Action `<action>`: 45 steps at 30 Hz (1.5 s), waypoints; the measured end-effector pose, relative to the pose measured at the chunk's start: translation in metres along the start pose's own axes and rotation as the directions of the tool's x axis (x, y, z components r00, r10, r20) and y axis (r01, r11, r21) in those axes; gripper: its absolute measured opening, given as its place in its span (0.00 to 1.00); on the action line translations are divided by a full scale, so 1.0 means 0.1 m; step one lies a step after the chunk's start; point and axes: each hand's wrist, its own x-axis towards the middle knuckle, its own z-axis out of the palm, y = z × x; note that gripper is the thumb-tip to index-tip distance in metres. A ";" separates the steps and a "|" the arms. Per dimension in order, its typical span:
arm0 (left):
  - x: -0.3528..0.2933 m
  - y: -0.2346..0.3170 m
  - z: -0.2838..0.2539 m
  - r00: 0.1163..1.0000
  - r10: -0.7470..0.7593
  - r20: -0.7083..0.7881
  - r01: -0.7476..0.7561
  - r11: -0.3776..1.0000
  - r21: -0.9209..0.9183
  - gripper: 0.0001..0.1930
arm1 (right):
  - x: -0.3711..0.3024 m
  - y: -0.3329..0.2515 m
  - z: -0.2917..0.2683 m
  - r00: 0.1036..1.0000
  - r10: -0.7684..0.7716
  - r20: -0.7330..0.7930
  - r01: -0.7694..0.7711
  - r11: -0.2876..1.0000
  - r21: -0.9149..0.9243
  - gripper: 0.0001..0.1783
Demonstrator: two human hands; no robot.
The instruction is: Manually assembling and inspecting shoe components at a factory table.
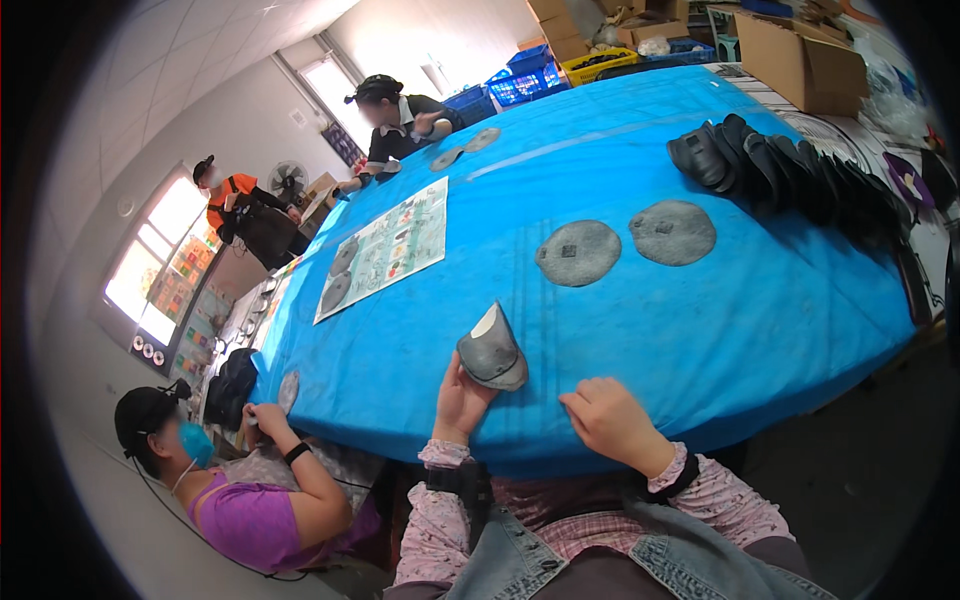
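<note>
My left hand point(464, 402) is wrapped around a dark grey shoe upper point(491, 352), held up above the table's near edge. Its rounded toe points down toward me, and a pale lining shows at the tapered top. To the right, my right hand point(606, 418) is curled closed over the blue cloth, apart from the upper. Whether anything is between its fingers is hidden. Farther off, two flat round grey pieces point(578, 253) point(673, 233) lie side by side, each with a small dark square mark.
A blue cloth point(740, 330) covers the table. Black shoe uppers point(770, 165) form a long row at the far right. A printed sheet point(390, 245) lies left of centre. A cardboard box point(800, 65) stands behind. A co-worker in purple point(260, 510) sits at my left; two people are farther away.
</note>
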 end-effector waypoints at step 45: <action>0.47 1.84 0.21 0.956 0.235 -0.176 -0.105 0.833 0.544 0.21 | 0.13 -0.12 -0.07 0.978 0.064 0.198 -0.078 0.995 0.063 0.09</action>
